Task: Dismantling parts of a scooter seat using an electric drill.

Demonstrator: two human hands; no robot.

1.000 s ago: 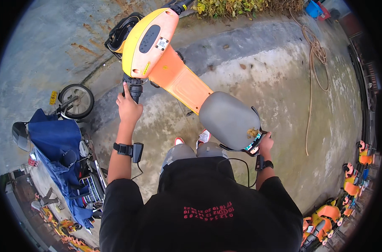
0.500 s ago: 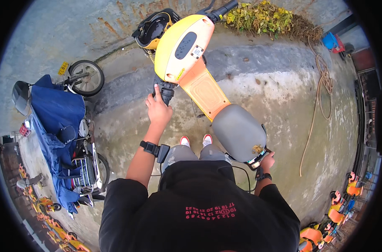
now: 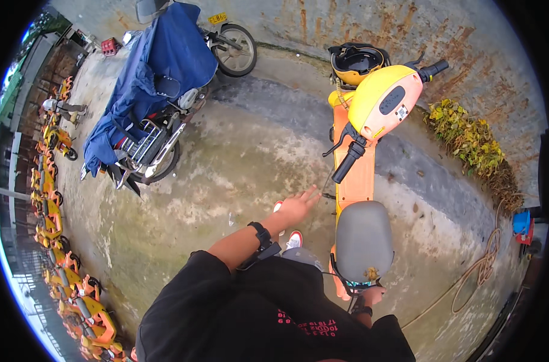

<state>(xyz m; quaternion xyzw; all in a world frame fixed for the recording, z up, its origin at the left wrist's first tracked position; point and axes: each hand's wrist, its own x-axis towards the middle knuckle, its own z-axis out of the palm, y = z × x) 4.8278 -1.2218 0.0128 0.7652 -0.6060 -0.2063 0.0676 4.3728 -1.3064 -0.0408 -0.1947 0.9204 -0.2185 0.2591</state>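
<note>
Yellow and orange, the scooter point(image 3: 356, 175) stands on the concrete floor point(image 3: 220, 163), ahead and to the right. The right hand point(image 3: 374, 295) is curled around the dark rear rail point(image 3: 341, 278) behind the grey seat point(image 3: 365, 238); the left hand point(image 3: 298, 207) is empty, fingers loosely spread, apart from the near handlebar grip point(image 3: 349, 163). The step in hand appears to be steadying the scooter from behind; shifting it would call for keeping that rear hold and bringing the left hand up to steer.

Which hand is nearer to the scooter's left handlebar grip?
Left. The left hand is open in the air, apart from the left handlebar grip, near its end; the right hand is farther away, behind the gray seat.
</note>
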